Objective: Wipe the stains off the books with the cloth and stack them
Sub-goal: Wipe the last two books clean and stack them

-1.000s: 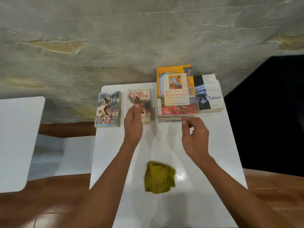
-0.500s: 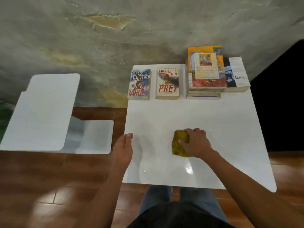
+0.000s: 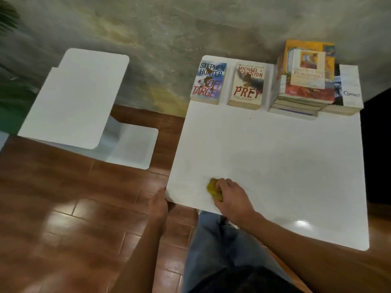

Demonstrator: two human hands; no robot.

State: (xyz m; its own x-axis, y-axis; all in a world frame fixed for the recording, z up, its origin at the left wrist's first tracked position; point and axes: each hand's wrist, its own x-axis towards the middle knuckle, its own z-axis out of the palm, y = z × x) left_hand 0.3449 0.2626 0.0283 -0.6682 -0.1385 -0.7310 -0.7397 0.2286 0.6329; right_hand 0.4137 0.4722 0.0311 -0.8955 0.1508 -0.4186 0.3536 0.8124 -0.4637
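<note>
Left hand (image 3: 158, 203) resting at near-left corner of white table (image 3: 275, 157), fingers hidden, grip unclear. Right hand (image 3: 229, 194) clenched round bunched yellow cloth (image 3: 212, 187) by near edge. Far ahead of grip: stained Soft Target paperback (image 3: 208, 83), stained Prey paperback (image 3: 247, 85), book stack (image 3: 304, 81), Contact paperback (image 3: 347, 89) touching stack. Risk: hard wipe could shove loose paperbacks or topple stack. Second white table (image 3: 72, 98) off left, brown tile floor (image 3: 53, 208), rough concrete wall (image 3: 169, 24)

A second white table (image 3: 74, 98) stands left of the main one, on a brown tiled floor (image 3: 53, 208). A rough grey wall (image 3: 169, 28) rises behind; green leaves (image 3: 8, 17) show far left.
</note>
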